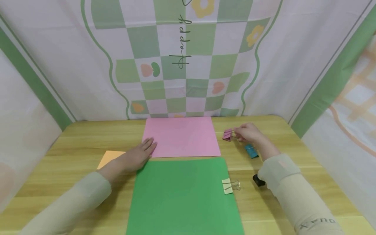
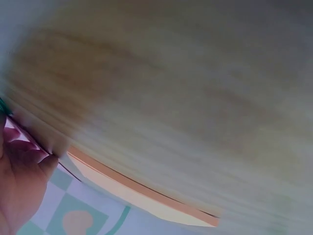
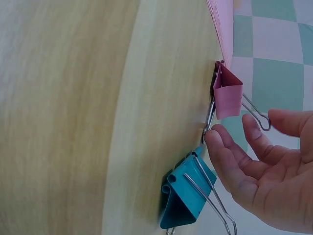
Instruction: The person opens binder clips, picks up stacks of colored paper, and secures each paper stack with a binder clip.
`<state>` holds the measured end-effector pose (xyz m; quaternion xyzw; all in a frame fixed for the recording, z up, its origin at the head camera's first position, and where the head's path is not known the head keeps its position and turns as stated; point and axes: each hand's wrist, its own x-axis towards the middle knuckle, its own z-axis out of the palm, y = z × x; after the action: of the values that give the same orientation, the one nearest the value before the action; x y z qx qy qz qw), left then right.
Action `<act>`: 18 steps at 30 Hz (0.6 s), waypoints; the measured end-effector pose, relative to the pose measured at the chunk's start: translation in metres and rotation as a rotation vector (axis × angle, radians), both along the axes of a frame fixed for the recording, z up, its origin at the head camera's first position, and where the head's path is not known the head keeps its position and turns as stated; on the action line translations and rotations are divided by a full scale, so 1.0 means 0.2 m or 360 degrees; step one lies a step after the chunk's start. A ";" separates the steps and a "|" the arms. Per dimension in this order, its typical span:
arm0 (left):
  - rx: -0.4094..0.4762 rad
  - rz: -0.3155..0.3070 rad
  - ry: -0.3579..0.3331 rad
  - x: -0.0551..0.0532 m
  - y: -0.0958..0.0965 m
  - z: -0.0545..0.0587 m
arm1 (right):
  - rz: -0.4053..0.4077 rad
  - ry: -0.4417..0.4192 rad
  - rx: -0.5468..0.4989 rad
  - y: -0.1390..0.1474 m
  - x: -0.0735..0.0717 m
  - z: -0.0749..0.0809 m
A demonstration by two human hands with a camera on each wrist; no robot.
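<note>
The right hand [image 1: 249, 133] has its thumb and fingers curled narrowly about the silver wire handles of a small pink metal binder clip [image 1: 227, 134]; how hard they squeeze, I cannot tell. The clip sits on the table just right of a pink paper stack [image 1: 182, 137], well apart from the left hand. To lift it well, the grip should probably sit near the ends of the handles, thumb against one and fingers against the other — that gives the most leverage when spreading the mouth.

The left hand [image 1: 139, 157] lies with fingers nearly straight, touching the near left corner of the pink stack and gripping nothing. Light, even pressure there should keep the sheets square.

Beside the right wrist lies a teal metal binder clip [image 1: 251, 151] — near enough that a low sweep could knock it. Nearer the person, a black binder clip [image 1: 258, 180] is partly hidden by the right sleeve. A green paper stack [image 1: 182, 192] bears a pale yellow binder clip [image 1: 227, 186] on its right edge. An orange paper stack [image 1: 110, 157] shows beyond the left forearm, on the wood-grain table [image 1: 67, 143].
</note>
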<state>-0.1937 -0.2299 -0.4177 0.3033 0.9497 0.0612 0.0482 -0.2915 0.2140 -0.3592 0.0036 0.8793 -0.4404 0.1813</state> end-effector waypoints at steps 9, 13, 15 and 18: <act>0.0025 -0.0018 -0.0021 0.00 0.00 0.01 | -0.0031 -0.0006 0.0123 -0.04 -0.02 0.00; 0.0013 -0.0017 -0.0050 0.00 0.00 0.02 | -0.0011 -0.0030 0.0236 -0.04 -0.02 0.01; 0.0016 -0.0014 -0.0071 -0.01 0.00 0.03 | 0.0001 -0.0030 0.0259 -0.05 -0.02 0.02; 0.0011 -0.0002 -0.0103 0.00 0.00 0.03 | 0.0007 0.0001 0.0311 -0.05 -0.02 0.02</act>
<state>-0.1946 -0.2295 -0.4109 0.3020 0.9472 0.0741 0.0781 -0.2953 0.2036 -0.3543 0.0192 0.9182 -0.3520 0.1807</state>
